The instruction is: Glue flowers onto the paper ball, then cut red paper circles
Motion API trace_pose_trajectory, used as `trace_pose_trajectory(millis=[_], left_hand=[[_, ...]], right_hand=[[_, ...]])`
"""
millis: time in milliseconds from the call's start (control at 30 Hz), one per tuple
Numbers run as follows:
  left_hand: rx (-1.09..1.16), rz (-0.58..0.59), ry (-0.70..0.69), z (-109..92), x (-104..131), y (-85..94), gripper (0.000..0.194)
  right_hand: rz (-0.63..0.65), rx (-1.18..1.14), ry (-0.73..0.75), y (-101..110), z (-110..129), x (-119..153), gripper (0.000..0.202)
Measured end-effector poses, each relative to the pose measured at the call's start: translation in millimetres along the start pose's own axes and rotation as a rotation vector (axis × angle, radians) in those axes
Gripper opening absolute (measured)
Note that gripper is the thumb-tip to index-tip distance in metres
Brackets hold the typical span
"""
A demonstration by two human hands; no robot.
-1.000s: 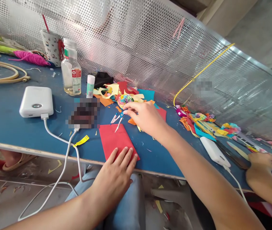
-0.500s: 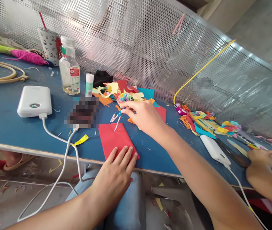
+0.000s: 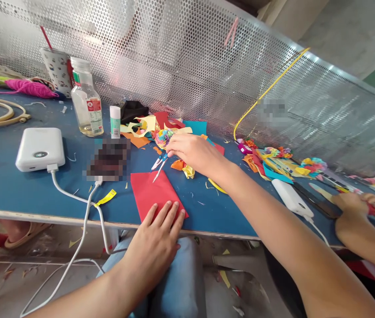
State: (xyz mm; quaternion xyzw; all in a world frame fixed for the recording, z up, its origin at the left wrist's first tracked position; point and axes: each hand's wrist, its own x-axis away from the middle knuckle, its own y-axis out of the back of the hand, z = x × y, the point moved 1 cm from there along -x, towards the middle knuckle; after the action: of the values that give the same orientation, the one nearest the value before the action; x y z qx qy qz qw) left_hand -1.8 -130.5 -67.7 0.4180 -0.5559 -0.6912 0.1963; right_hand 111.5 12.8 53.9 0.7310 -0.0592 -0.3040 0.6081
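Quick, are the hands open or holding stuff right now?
Left hand: open, palm down on the red paper.
Right hand: closed, holding the drawing compass.

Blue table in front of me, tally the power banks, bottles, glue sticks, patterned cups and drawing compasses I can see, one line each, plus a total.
White power banks: 2
Glass bottle: 1
Glue stick: 1
Patterned cup: 1
Compass in the right hand: 1
Total: 6

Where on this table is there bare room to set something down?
Nearly bare blue tabletop lies between the red paper and right forearm; another patch between the left power bank and front edge. Crowded along the perforated screen: cup, bottle, paper scraps.
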Motion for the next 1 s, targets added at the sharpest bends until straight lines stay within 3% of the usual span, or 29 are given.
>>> trace_pose_trajectory(millis=[167, 367, 500, 633, 733, 1000], left_hand=[[-0.021, -0.015, -0.002, -0.9, -1.1, 1.4, 0.051], [-0.067, -0.004, -0.001, -7.4, -5.3, 4.0, 0.051], [-0.086, 0.004, 0.020, -14.6, -6.9, 6.7, 0.052], [-0.126, 0.039, 0.016, -20.1, -8.5, 7.7, 0.049], [-0.153, 0.089, 0.011, -22.3, -10.8, 6.1, 0.048], [-0.157, 0.054, 0.009, -22.7, -8.1, 0.8, 0.048]], right_hand=[[0.002, 0.170, 0.022, 4.3, 5.7, 26.1, 0.017], [0.012, 0.393, 0.140, 13.1, 40.0, 38.6, 0.021], [-0.010, 0.397, 0.232, 12.7, 64.4, 25.2, 0.023], [-0.012, 0.406, 0.219, 5.7, 75.1, 3.9, 0.025], [-0.004, 0.403, 0.159, -0.6, 76.4, -11.9, 0.025], [0.078, 0.391, -0.055, -9.6, 59.2, -40.6, 0.032]])
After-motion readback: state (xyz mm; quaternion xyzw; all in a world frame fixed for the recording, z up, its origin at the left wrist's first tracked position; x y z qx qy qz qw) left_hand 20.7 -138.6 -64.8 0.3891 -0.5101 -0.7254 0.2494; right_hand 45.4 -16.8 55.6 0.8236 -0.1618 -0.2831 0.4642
